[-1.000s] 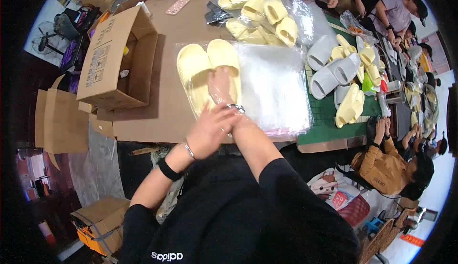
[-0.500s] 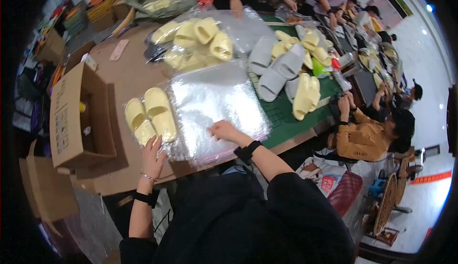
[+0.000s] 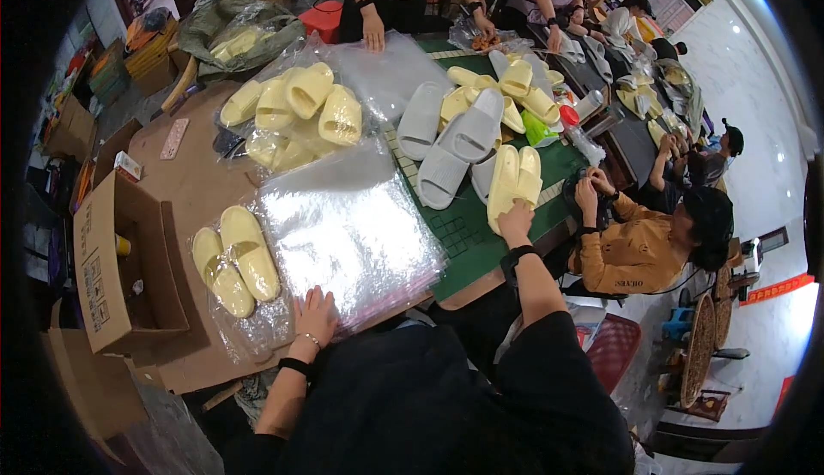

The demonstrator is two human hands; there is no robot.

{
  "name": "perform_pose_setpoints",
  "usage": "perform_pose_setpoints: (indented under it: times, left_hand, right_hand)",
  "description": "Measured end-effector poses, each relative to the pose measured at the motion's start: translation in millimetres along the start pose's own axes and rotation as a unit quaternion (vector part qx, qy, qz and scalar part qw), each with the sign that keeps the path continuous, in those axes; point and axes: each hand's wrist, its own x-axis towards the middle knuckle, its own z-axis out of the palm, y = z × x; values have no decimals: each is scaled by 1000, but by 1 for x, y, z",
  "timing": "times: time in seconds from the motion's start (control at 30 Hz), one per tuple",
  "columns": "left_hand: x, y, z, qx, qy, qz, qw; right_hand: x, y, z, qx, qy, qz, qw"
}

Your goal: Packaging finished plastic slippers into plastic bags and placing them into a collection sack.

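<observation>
My right hand [image 3: 516, 223] is closed on the near end of a pair of pale yellow slippers [image 3: 518, 173], which lies on the green mat at the right. My left hand [image 3: 315, 315] rests with its fingers spread on the near left edge of a stack of clear plastic bags [image 3: 343, 226]. Left of that stack, a second pair of yellow slippers [image 3: 249, 254] lies in a clear bag. Grey slippers [image 3: 442, 175] and more yellow slippers sit just beyond my right hand.
Bagged yellow slippers [image 3: 292, 106] are piled behind the stack. At the left stands an open cardboard box [image 3: 103, 278], with a pink phone [image 3: 174, 139] farther back. Co-workers sit and stand along the right and far sides, one in an orange-brown top [image 3: 639, 252].
My right hand has moved right from over the bag stack to the yellow slippers. My left hand has left the bagged pair for the stack's near edge. The view has shifted too.
</observation>
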Motion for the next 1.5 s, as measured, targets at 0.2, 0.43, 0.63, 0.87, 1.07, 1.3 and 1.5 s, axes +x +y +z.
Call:
perform_pose_setpoints:
  times: [0.2, 0.43, 0.63, 0.87, 1.07, 1.3, 1.5]
  left_hand:
    - [10, 5, 7, 2, -48, -34, 998]
    - [22, 17, 4, -24, -90, -98, 991]
    - [26, 24, 5, -10, -109, -131, 985]
    - [30, 34, 3, -17, -146, -178, 973]
    - [38, 34, 2, -2, -159, -177, 971]
    - [33, 27, 9, -8, -142, -153, 978]
    - [33, 6, 29, -17, -110, -102, 989]
  right_hand:
    - [47, 40, -16, -80, 23, -14, 996]
    - [116, 65, -17, -123, -7, -89, 988]
    - [149, 72, 2, -168, -121, -128, 970]
    - [154, 70, -1, -145, -191, -164, 957]
    - [145, 99, -5, -26, -233, -143, 962]
    - [77, 99, 2, 164, -349, -178, 905]
    - [50, 84, 7, -7, -301, -210, 930]
